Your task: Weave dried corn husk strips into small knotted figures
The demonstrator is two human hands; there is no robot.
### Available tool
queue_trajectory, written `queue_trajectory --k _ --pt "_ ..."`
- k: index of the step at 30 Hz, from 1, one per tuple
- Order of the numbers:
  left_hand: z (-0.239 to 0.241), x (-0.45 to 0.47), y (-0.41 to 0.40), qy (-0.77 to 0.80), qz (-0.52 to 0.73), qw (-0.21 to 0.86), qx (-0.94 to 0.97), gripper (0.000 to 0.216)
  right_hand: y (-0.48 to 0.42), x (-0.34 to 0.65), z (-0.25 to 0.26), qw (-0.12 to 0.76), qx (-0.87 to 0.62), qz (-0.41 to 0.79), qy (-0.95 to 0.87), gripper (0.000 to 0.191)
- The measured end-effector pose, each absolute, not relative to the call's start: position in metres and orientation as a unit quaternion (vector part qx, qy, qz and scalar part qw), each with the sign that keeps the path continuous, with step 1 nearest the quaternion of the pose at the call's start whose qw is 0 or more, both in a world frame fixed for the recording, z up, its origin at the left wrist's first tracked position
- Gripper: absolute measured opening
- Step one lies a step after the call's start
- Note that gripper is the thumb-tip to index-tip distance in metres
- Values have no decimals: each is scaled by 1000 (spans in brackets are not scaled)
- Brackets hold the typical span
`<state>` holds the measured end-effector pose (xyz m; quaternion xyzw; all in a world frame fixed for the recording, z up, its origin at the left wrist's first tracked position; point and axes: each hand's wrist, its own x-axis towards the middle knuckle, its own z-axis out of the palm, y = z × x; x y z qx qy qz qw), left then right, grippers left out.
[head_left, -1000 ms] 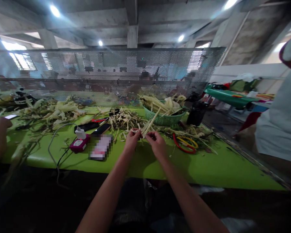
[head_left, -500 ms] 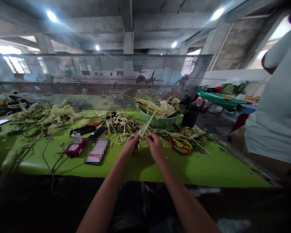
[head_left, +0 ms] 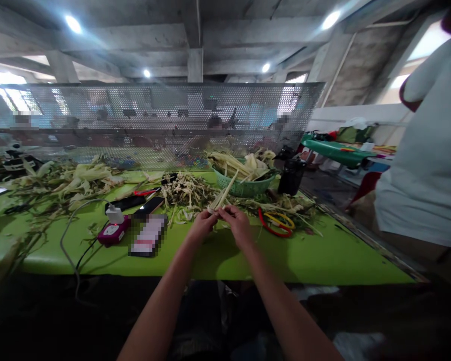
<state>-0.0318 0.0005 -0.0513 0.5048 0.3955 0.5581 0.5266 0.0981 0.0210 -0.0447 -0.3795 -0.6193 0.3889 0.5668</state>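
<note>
Over the green table, my left hand point(head_left: 203, 223) pinches the lower end of a pale dried corn husk point(head_left: 224, 193). The husk is folded into narrow strips that point up and away to the right. Close against it, my right hand point(head_left: 236, 223) has its thumb and fingertips pressed together at the base of the same husk, almost touching the left hand. The fingers partly hide the gripped end. Beyond the husk stands a green plastic basket point(head_left: 244, 187) heaped with dried corn husks point(head_left: 244, 165). To the right of my right hand lie red and yellow handled scissors point(head_left: 275, 223).
Knotted husk pieces point(head_left: 186, 190) and a larger husk pile point(head_left: 86, 178) cover the back of the table. Left of my hands are phones point(head_left: 149, 236), a purple power socket point(head_left: 113, 231) and a cable point(head_left: 64, 245). A person point(head_left: 423, 150) stands at the right.
My right hand has moved left, closing the small gap to my left hand at the husk's base. The view has shifted slightly. At the far left, another person's hand has mostly left the picture.
</note>
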Motion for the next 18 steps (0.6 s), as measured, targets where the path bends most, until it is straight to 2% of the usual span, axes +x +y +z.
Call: queue_trajectory --k 9,12,16,18 --pt "-49 -28 1 413 510 460 599 24 28 103 -52 615 -392 379 -570 28" --pt "-53 -28 5 412 511 438 614 21 25 105 -46 596 -385 382 -592 23" --pt "-57 -29 7 412 513 414 629 21 17 104 -36 554 -357 388 -644 29" --pt "-57 -28 7 412 513 404 636 23 15 103 -34 552 -350 384 -653 20"
